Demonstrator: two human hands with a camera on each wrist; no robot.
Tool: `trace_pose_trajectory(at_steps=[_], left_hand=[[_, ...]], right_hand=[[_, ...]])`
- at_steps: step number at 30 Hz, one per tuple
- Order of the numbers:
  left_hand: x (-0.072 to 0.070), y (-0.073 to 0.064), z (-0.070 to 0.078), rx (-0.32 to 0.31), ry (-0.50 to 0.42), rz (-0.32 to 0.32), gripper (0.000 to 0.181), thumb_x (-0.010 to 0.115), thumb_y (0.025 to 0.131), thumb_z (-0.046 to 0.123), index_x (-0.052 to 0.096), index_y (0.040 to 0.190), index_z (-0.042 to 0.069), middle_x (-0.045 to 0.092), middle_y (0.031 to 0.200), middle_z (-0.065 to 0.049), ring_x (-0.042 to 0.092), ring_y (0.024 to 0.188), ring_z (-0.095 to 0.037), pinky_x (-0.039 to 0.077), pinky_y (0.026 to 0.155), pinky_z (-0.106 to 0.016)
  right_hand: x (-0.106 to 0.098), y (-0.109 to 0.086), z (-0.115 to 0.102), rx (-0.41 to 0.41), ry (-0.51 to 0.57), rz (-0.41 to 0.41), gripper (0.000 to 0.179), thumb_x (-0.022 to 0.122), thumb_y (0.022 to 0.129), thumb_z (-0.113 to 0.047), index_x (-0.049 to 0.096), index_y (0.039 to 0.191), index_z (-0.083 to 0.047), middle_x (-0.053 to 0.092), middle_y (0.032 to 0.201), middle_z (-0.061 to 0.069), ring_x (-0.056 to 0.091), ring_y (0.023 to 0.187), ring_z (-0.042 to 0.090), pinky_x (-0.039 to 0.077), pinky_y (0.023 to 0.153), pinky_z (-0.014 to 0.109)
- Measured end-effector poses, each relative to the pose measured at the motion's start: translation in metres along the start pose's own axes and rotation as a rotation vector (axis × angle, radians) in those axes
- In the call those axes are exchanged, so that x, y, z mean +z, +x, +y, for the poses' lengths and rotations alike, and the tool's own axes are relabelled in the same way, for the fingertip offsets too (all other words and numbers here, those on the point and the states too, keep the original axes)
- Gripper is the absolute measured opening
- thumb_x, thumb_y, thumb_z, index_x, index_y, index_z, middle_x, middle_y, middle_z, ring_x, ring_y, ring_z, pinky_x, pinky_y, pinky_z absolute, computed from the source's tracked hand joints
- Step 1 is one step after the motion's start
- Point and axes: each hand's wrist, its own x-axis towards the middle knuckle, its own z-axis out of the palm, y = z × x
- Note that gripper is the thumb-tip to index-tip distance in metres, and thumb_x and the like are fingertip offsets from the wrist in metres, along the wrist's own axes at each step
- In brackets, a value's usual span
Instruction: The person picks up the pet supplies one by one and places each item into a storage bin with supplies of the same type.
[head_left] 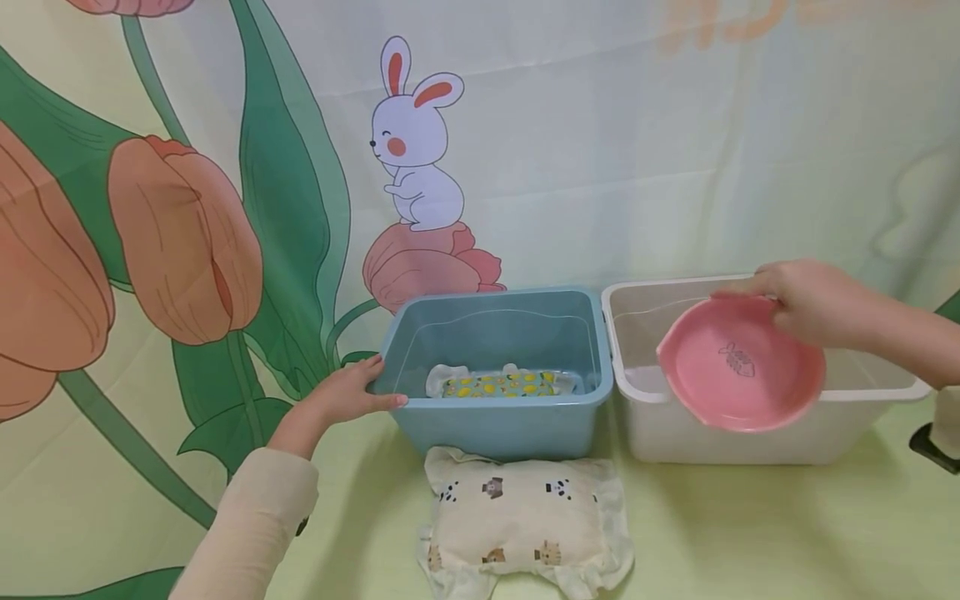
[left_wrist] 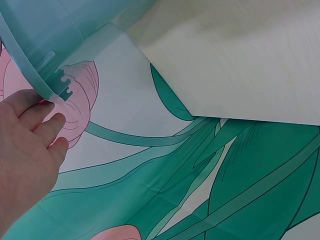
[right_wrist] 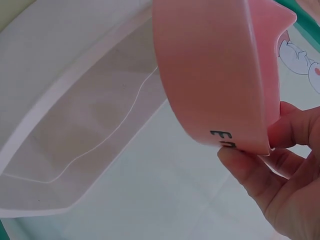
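Observation:
My right hand pinches the rim of a pink bowl, thumb inside and fingers outside. The bowl is tilted toward the head camera, showing a fish-bone drawing inside; dark lettering marks its outer wall in the right wrist view. It hangs above the front of a white bin. My left hand grips the near left corner of a blue bin, its thumb along the front rim. Inside the blue bin lies a yellow-and-green patterned thing with whitish edges, partly hidden by the front wall.
A cream pillow with animal prints and a ruffled edge lies in front of the blue bin. Both bins stand side by side on a pale green surface. Behind them hangs a cloth backdrop with tulips and a rabbit.

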Motion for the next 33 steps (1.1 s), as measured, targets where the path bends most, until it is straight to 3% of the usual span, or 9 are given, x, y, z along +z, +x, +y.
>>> trace_pose_trajectory(at_steps=[10, 33], left_hand=[[0.000, 0.000, -0.001, 0.005, -0.012, 0.000, 0.090, 0.054, 0.079, 0.055, 0.018, 0.140, 0.000, 0.018, 0.144, -0.023, 0.020, 0.130, -0.042, 0.025, 0.099, -0.057], [0.001, 0.001, -0.003, 0.006, -0.019, 0.006, 0.089, 0.056, 0.078, 0.054, 0.019, 0.140, 0.000, 0.018, 0.145, -0.022, 0.021, 0.130, -0.042, 0.026, 0.099, -0.056]], right_hand=[[-0.005, 0.016, 0.003, -0.111, -0.109, 0.031, 0.051, 0.058, 0.065, 0.016, 0.065, 0.109, -0.009, 0.060, 0.077, 0.004, 0.051, 0.068, 0.017, 0.040, 0.053, 0.026], [0.000, 0.048, 0.016, -0.083, -0.108, -0.005, 0.049, 0.058, 0.067, 0.012, 0.063, 0.111, -0.009, 0.065, 0.089, 0.011, 0.056, 0.078, 0.025, 0.044, 0.057, 0.030]])
